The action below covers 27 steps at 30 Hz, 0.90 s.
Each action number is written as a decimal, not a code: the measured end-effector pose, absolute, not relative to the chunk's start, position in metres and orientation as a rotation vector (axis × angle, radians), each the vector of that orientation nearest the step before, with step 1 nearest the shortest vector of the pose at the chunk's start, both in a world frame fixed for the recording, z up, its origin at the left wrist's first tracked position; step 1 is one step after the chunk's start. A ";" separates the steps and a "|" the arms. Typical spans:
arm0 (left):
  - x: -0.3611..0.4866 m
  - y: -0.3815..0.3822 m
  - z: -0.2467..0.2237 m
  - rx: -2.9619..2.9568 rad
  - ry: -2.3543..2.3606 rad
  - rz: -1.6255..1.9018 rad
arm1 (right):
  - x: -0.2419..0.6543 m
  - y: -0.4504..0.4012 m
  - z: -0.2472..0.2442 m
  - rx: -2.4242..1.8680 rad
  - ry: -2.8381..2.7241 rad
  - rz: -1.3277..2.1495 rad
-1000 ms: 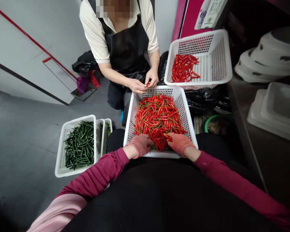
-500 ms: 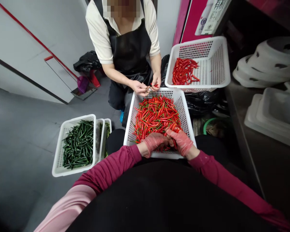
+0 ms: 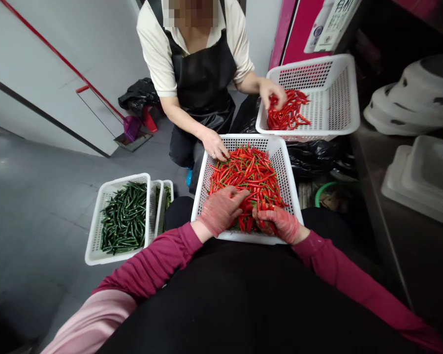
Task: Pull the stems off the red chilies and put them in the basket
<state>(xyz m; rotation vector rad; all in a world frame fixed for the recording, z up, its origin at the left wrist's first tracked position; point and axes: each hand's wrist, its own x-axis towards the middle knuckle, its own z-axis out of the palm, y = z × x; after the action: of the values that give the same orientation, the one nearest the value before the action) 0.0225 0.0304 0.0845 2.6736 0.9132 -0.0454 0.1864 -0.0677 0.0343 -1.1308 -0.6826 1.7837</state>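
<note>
A white plastic basket point(image 3: 293, 196) in front of me holds a heap of red chillies point(image 3: 249, 169) with green stems. My left hand point(image 3: 219, 209), in a thin reddish glove, reaches over the near left part of the heap. Its fingers are stretched forward and touch the chillies, with nothing seen in its grasp. At the near right side of the basket, my right hand point(image 3: 283, 224), gloved the same way, is closed around a few red chillies point(image 3: 263, 209). Its fingertips are partly hidden by them.
A co-worker's hand point(image 3: 214, 145) touches the heap's far side; the other hand point(image 3: 271, 92) is over red chillies in a second white basket point(image 3: 335, 105). Green chillies point(image 3: 125, 219) fill a basket at left. A dustpan point(image 3: 133, 141) stands behind. Grey stacked containers point(image 3: 428, 167) sit at right.
My left hand has moved left, away from my right hand, and its fingers have opened out. The co-worker's hands have parted, one to the heap, one to the far basket.
</note>
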 end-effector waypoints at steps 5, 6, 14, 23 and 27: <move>0.039 0.031 0.073 2.348 0.744 -0.040 | 0.188 -0.070 0.032 -1.082 -0.685 1.750; 0.039 0.032 0.070 2.203 0.843 -0.003 | 0.190 -0.070 0.031 -1.103 -0.655 1.713; 0.043 0.024 0.080 2.086 0.936 0.138 | 0.177 -0.061 0.028 -1.045 -0.511 1.802; 0.036 0.036 0.071 2.876 0.988 -0.393 | 0.209 -0.067 0.045 -1.194 -0.322 1.675; 0.057 0.016 0.043 2.772 0.755 -0.685 | 0.229 -0.070 0.044 -1.122 -0.147 1.604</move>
<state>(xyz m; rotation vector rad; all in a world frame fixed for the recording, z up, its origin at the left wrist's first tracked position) 0.0568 0.0162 0.0431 2.7716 0.7553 -0.6854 0.2286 -0.0696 0.0444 -1.1215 -0.1466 1.6036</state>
